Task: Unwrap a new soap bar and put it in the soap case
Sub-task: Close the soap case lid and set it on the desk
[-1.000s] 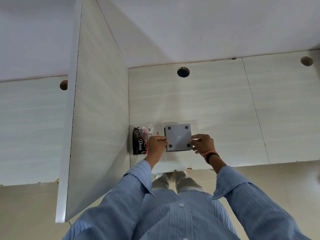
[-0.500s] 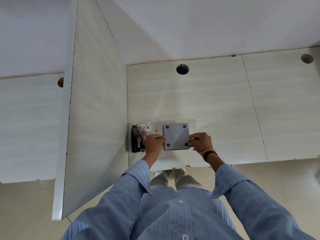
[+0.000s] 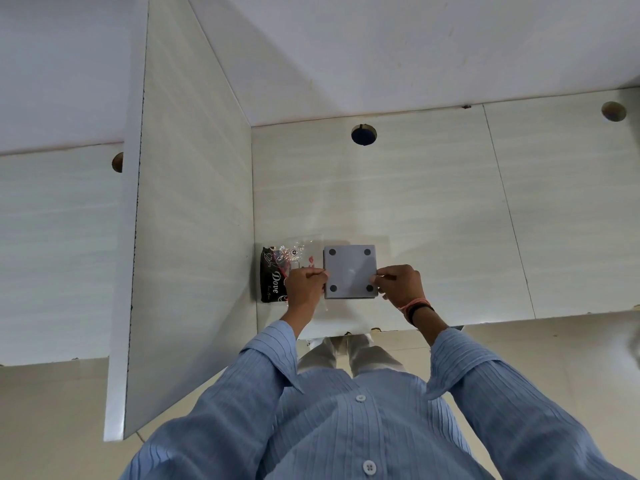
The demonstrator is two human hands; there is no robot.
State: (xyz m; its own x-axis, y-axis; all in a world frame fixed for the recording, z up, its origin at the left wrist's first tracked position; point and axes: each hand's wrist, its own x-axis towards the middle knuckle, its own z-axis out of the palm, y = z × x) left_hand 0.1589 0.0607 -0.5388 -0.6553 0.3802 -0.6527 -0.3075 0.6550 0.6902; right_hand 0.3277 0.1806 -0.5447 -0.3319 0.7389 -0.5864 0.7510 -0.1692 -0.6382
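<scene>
A square grey soap case with dark round pads at its corners lies on the pale desk. My left hand pinches its left edge and my right hand pinches its right edge. Left of the case sits a dark wrapped Dove soap bar, with a clear crinkled plastic wrapper partly over it. My left hand covers part of the soap bar and the wrapper.
A tall white divider panel stands just left of the soap bar. A round cable hole sits at the desk's back, another cable hole at the far right. The desk's front edge runs below my wrists.
Both hands stay on the edges of the grey case. The view has shifted slightly; the case and soap bar have hardly moved.
</scene>
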